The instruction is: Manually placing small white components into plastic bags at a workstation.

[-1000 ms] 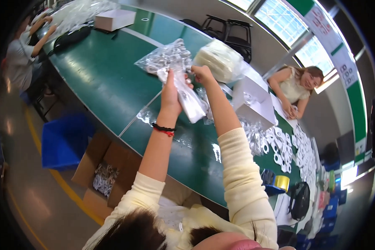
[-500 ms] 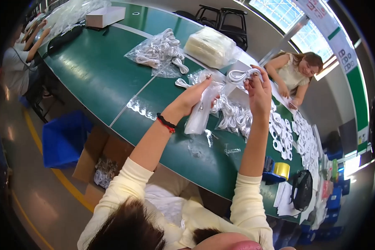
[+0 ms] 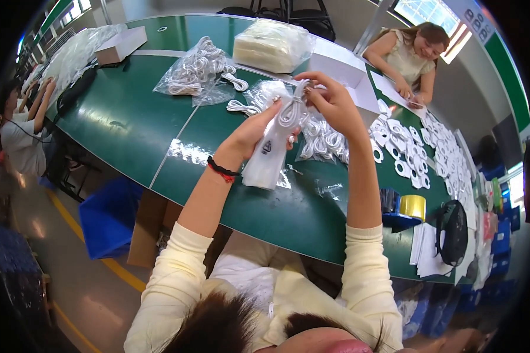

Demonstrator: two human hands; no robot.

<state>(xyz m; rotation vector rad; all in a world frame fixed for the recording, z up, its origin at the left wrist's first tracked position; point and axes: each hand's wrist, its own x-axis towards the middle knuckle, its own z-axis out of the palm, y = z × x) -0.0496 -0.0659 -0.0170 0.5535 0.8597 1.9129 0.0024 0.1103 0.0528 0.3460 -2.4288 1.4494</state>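
Grip: our left hand (image 3: 254,130) clutches white plastic pouch (image 3: 267,157); right hand (image 3: 334,103) pinches coiled white cable (image 3: 292,110) at pouch mouth, above green bench (image 3: 129,123).

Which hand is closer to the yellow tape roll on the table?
Right. The right hand is raised above and left of the yellow tape roll; the left hand is farther left.

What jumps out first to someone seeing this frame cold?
Dead centre, the left hand and right hand are raised over the green table, feeding a coiled white cable into a slim clear bag. Right behind them lies a heap of bundled white cables, with a larger clear sack of cables at the table's far side. Rows of flat white packets run down the right edge.
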